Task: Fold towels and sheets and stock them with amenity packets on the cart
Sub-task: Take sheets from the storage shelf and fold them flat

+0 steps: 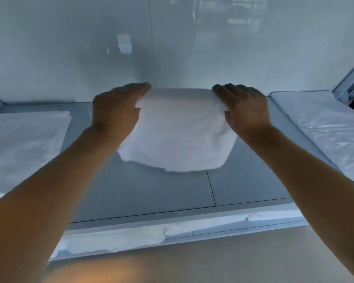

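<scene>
Fingers of the left hand (pixel 114 111) and right hand (pixel 245 111) each curl round a far corner of one folded white towel (pixel 176 137), its long axis running left to right near the shelf (pixel 151 193) back edge, between two linen stacks, one (pixel 23 139) by the left edge and one (pixel 327 127) by the right

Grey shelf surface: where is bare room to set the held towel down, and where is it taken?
Bare grey shelf lies between the left folded stack and the right stack, below the towel both hands grip. The sides are taken.
</scene>
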Demonstrator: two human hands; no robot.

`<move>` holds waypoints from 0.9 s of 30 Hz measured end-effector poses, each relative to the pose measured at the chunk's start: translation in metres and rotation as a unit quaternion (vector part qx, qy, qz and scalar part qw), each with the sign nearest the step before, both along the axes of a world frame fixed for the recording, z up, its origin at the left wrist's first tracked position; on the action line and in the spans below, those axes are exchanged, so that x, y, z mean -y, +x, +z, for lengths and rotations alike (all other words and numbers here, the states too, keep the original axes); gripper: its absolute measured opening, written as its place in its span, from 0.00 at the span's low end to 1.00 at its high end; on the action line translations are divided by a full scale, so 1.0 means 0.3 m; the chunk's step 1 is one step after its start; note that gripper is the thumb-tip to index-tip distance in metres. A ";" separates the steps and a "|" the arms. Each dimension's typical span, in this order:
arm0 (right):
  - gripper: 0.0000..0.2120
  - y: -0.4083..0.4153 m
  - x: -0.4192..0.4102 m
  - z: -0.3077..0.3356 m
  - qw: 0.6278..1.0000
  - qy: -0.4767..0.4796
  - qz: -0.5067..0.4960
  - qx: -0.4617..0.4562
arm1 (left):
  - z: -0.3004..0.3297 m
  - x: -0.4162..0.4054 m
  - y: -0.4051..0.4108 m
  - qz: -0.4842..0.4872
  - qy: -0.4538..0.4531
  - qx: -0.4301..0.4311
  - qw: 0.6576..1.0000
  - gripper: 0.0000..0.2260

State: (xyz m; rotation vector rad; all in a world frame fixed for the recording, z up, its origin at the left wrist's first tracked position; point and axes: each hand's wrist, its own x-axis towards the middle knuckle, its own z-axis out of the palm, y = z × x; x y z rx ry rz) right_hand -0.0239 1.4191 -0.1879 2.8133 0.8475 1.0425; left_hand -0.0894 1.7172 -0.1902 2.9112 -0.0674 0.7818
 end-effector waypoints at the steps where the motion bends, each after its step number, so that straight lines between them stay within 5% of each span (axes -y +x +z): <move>1: 0.27 0.008 0.006 0.048 0.999 0.020 0.010 0.043 | 0.037 0.006 -0.002 -0.010 -0.013 0.043 0.999 0.29; 5: 0.24 -0.038 0.058 0.069 0.984 0.065 0.073 0.148 | 0.069 0.055 -0.075 -0.053 -0.009 0.144 0.988 0.30; 8: 0.31 -0.114 0.127 -0.083 0.990 0.057 0.097 0.089 | -0.055 0.071 -0.155 -0.075 0.010 0.095 0.993 0.37; 12: 0.40 -0.277 0.191 -0.435 0.981 -0.042 0.066 -0.175 | -0.387 0.117 -0.314 -0.045 0.041 -0.139 0.988 0.43; 14: 0.41 -0.368 0.211 -0.602 0.920 -0.122 0.034 -0.370 | -0.562 0.145 -0.396 -0.035 0.064 -0.316 0.946 0.42; 16: 0.36 -0.416 0.215 -0.707 0.893 -0.111 0.016 -0.436 | -0.677 0.148 -0.441 -0.021 0.068 -0.402 0.913 0.38; 20: 0.29 -0.324 0.093 -0.718 0.934 -0.034 0.017 -0.356 | -0.683 0.160 -0.346 -0.041 0.017 -0.311 0.950 0.33; 24: 0.28 -0.182 -0.133 -0.737 0.917 -0.024 0.086 -0.389 | -0.696 0.215 -0.142 -0.103 0.043 -0.280 0.953 0.29; 27: 0.31 -0.072 -0.184 -0.797 0.911 -0.041 0.033 -0.408 | -0.775 0.145 -0.030 -0.047 0.043 -0.296 0.953 0.27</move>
